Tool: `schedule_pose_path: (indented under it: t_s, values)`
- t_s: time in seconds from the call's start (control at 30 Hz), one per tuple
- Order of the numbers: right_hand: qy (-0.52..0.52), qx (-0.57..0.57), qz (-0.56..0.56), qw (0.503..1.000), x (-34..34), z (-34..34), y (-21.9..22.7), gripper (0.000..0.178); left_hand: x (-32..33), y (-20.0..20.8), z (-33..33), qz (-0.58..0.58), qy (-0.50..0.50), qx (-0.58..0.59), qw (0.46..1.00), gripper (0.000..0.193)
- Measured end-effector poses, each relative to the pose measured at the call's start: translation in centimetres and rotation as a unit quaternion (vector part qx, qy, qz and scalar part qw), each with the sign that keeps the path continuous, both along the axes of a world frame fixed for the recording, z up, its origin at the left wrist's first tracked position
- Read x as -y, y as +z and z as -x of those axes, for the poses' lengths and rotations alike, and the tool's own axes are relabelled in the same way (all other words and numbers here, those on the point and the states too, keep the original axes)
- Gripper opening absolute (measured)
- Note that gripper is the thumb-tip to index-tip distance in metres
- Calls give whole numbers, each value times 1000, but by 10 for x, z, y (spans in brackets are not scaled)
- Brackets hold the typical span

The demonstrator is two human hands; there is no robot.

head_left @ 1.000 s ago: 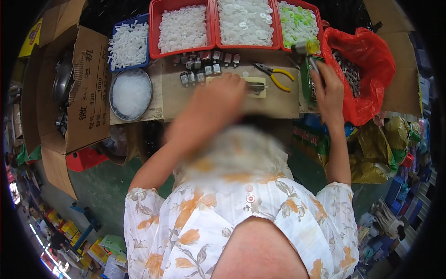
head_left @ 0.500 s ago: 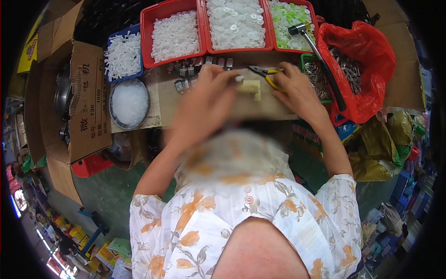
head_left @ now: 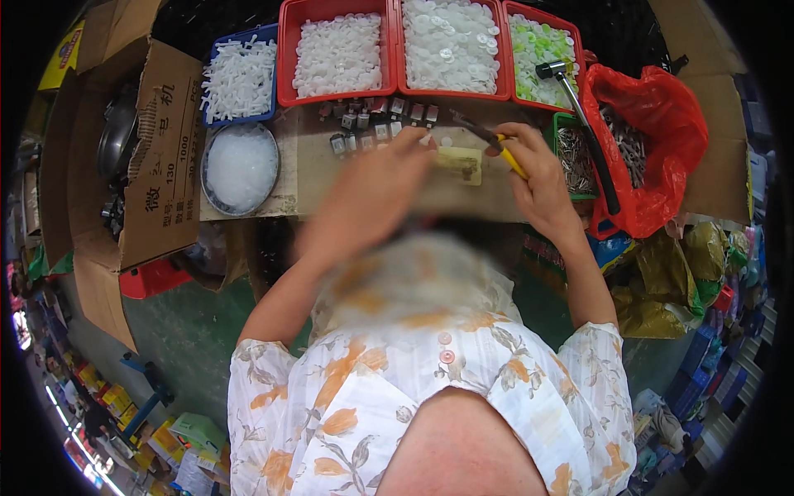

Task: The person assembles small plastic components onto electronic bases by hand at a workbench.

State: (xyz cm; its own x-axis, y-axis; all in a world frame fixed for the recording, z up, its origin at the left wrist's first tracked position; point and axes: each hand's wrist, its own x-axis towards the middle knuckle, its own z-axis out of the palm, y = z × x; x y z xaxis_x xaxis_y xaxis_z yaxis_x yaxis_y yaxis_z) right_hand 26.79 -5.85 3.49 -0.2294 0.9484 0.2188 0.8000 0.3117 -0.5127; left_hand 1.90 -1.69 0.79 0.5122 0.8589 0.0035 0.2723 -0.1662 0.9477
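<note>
My right hand [head_left: 538,169] is closed around pliers [head_left: 505,152] with yellow handles, their dark jaws pointing up and left. My left hand [head_left: 385,178], partly blurred, has its thumb and fingertips pinched on a small white piece [head_left: 426,140]. A small white disc [head_left: 447,142] lies just right of those fingertips. Between my hands is a yellowish flat block [head_left: 459,165] on the cardboard work surface [head_left: 310,178]. Several small motors [head_left: 356,121] with metal cases sit in loose rows beyond my left hand.
Red trays [head_left: 335,98] of white plastic parts line the back, beside a blue tray [head_left: 240,118] of white pegs. A round dish [head_left: 241,169] stands left. At right are a hammer [head_left: 591,136], a green tray [head_left: 576,157] of metal pins and a red bag [head_left: 674,165]. An open carton [head_left: 165,157] stands far left.
The pliers, lying by my right hand before, are now gripped in it and raised. My left hand stays near the block with its pinch. The whole view has shifted slightly.
</note>
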Motion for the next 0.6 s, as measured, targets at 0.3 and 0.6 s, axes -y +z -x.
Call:
schedule_pose_path:
  t_s: [0.3, 0.6]
  values:
    - [56, -47, 22, 997, 15, 23, 1, 18, 0, 26, -5, 49, -52, -75, 995, 35]
    - [118, -23, -7, 993, 33, 28, 5, 13, 2, 42, 21, 339, -174, 112, 918, 29]
